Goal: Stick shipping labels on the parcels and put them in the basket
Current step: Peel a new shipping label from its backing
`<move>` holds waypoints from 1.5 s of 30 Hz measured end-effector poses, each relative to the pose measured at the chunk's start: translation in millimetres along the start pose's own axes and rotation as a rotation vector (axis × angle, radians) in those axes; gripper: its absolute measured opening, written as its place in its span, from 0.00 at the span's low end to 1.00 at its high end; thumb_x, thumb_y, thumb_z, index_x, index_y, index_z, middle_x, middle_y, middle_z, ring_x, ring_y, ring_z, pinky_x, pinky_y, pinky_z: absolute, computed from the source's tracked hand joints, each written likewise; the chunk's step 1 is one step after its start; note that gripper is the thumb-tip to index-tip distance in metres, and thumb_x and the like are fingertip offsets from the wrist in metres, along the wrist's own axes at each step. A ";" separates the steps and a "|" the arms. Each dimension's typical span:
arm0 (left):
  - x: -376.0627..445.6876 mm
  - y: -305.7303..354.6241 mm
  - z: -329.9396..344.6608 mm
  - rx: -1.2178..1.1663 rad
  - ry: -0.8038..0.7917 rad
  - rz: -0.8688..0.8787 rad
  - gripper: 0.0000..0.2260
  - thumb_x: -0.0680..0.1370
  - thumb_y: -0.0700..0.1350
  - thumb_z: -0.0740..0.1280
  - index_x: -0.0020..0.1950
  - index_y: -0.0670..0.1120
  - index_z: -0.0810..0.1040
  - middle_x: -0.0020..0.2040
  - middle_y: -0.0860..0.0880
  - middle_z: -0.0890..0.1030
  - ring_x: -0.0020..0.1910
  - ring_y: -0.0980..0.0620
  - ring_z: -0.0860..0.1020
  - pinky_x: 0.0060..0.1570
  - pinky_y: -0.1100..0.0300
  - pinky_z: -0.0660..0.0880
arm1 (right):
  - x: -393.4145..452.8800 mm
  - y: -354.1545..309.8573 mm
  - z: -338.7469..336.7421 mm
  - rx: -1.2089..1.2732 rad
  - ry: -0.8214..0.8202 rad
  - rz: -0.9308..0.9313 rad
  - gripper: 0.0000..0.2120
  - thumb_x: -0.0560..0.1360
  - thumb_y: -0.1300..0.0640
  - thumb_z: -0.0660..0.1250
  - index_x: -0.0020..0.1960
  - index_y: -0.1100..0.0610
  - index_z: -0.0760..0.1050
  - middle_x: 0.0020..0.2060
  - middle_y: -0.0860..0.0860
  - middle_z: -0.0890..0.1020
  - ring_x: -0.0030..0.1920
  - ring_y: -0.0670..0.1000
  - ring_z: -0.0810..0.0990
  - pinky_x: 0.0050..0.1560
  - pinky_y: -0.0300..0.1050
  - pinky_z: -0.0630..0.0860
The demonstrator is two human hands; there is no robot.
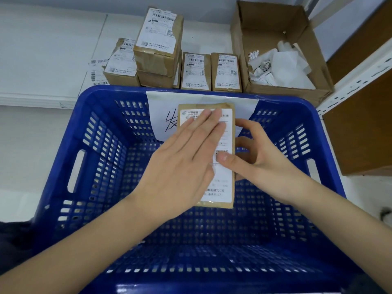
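Hanging over the empty blue basket (63, 166), the parcel (230, 145) is gripped at its right edge by the right hand (261, 153). The left hand (180, 158), fingers flat, presses the shipping label (224, 183) down. Judged: labelling nearly complete; next, lower below the grip and release.

White tabletop (42, 49), pale wall (84, 3), metal shelving upright (358, 75), brown panel (364, 132)

The white desk (53, 49) carries a blue basket (101, 166) at its near edge. Just behind the basket stand labelled brown parcels (195, 72) in a row, two of them stacked (158, 45), with loose label sheets (96, 71) flat to their left. Right of the parcels sits an open cardboard box (239, 39) holding crumpled white backing paper.
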State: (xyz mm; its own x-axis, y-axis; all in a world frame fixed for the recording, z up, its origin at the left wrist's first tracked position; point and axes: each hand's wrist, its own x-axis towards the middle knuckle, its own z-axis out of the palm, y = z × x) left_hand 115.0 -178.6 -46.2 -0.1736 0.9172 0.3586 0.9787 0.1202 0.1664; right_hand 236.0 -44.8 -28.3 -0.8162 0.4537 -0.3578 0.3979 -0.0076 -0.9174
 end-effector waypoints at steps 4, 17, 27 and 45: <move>1.0 1.7 -2.9 -0.007 -0.003 -0.079 0.26 0.80 0.49 0.52 0.75 0.36 0.62 0.76 0.39 0.60 0.76 0.45 0.58 0.76 0.52 0.53 | -2.5 -5.9 -2.3 0.000 0.004 -0.036 0.39 0.62 0.46 0.70 0.70 0.46 0.59 0.54 0.51 0.79 0.51 0.50 0.83 0.49 0.50 0.81; 1.0 -16.7 0.5 -0.032 -0.059 -0.228 0.39 0.77 0.65 0.52 0.77 0.37 0.54 0.78 0.42 0.53 0.78 0.48 0.50 0.75 0.57 0.47 | 3.3 -5.7 -3.1 0.008 0.003 -0.001 0.40 0.61 0.44 0.71 0.70 0.47 0.60 0.54 0.52 0.80 0.51 0.51 0.83 0.49 0.53 0.81; 9.3 -36.2 -11.0 -0.162 -0.047 -0.233 0.33 0.80 0.63 0.48 0.79 0.44 0.49 0.79 0.48 0.46 0.78 0.52 0.43 0.75 0.62 0.41 | 5.5 -16.0 -9.2 0.111 0.010 -0.020 0.31 0.63 0.50 0.69 0.63 0.46 0.63 0.53 0.55 0.80 0.49 0.52 0.83 0.46 0.54 0.82; -4.0 -20.8 14.1 -0.074 -0.017 0.416 0.19 0.83 0.41 0.57 0.73 0.37 0.62 0.74 0.40 0.65 0.75 0.45 0.61 0.74 0.48 0.59 | 18.5 -5.0 -16.0 0.349 0.245 0.150 0.28 0.68 0.54 0.73 0.65 0.59 0.68 0.52 0.55 0.84 0.49 0.56 0.83 0.52 0.64 0.77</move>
State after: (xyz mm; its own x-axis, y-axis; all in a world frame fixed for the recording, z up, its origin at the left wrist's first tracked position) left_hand 96.9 -179.4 -64.1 0.2371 0.8882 0.3936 0.9544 -0.2885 0.0761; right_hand 225.6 -22.1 -27.6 -0.6200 0.6223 -0.4779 0.3047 -0.3703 -0.8775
